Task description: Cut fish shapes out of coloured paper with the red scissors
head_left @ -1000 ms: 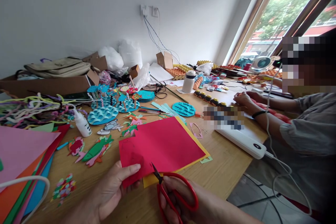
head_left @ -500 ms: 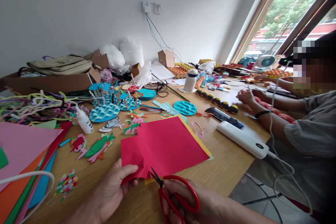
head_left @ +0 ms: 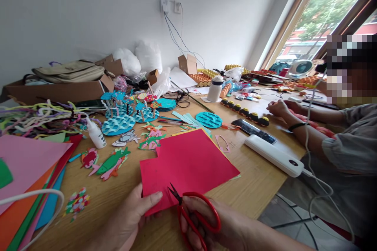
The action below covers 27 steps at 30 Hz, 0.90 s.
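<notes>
In the head view my left hand (head_left: 135,211) pinches the lower left corner of a red sheet of paper (head_left: 194,160), thumb on top. The sheet has a notch cut into its upper left edge, and yellow paper shows beneath its far edge. A pair of red-handled scissors (head_left: 176,195) is in my right hand (head_left: 224,219), fingers through the loops. Its dark blades are slightly parted and lie over the sheet's near edge, pointing up and left. Cut paper fish (head_left: 113,161) and a pile of small coloured paper dots (head_left: 77,202) are left of the sheet.
Coloured paper sheets (head_left: 26,157), a white glue bottle (head_left: 96,133) and pipe cleaners (head_left: 44,119) occupy the left. Blue wavy discs (head_left: 118,125) stand behind. On the right are a phone (head_left: 253,130), a white power strip (head_left: 272,155) with its cable, and another person's arms (head_left: 300,119).
The red sheet's near left part has swung down and right and lies flatter, with my left hand moving along. The scissor blades are now over the paper, slightly higher.
</notes>
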Available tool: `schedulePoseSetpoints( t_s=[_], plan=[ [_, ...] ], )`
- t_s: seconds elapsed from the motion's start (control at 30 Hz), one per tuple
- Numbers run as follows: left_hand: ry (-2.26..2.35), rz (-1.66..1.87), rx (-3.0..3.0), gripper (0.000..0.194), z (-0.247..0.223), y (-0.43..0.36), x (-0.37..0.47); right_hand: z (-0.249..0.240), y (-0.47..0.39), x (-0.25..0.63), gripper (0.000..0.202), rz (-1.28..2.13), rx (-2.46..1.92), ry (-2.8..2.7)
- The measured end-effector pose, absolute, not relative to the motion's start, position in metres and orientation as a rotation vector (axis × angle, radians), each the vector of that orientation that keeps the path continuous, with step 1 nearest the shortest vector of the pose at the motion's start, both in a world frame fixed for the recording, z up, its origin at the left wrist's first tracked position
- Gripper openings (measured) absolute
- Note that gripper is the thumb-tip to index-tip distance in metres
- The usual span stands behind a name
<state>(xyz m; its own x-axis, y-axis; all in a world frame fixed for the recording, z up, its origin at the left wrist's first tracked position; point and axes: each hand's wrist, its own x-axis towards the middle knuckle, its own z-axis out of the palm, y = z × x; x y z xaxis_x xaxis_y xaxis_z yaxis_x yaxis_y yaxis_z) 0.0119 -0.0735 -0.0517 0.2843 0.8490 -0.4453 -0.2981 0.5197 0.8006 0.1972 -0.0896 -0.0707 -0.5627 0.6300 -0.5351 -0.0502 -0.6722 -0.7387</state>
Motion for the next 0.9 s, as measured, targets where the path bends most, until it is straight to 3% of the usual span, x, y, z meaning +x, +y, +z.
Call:
schedulePoseSetpoints(
  t_s=[0.23, 0.5, 0.63, 0.9],
  plan=[
    [1.070, 0.820, 0.580, 0.022, -0.061, -0.071, 0.012, -0.061, -0.087, 0.206, 0.052, 2.165, -1.074, -1.041],
    [1.139, 0.753, 0.603, 0.028, -0.056, -0.081, 0.014, -0.052, -0.081, 0.202, 0.052, 1.791, -1.089, -1.150],
    [1.141, 0.703, 0.586, 0.026, -0.053, -0.080, 0.009, -0.056, -0.077, 0.198, 0.060, 1.798, -1.226, -1.204],
    [1.086, 0.581, 0.484, 0.027, -0.054, -0.081, 0.005, -0.057, -0.074, 0.200, 0.056, 1.829, -1.242, -1.191]
  ],
)
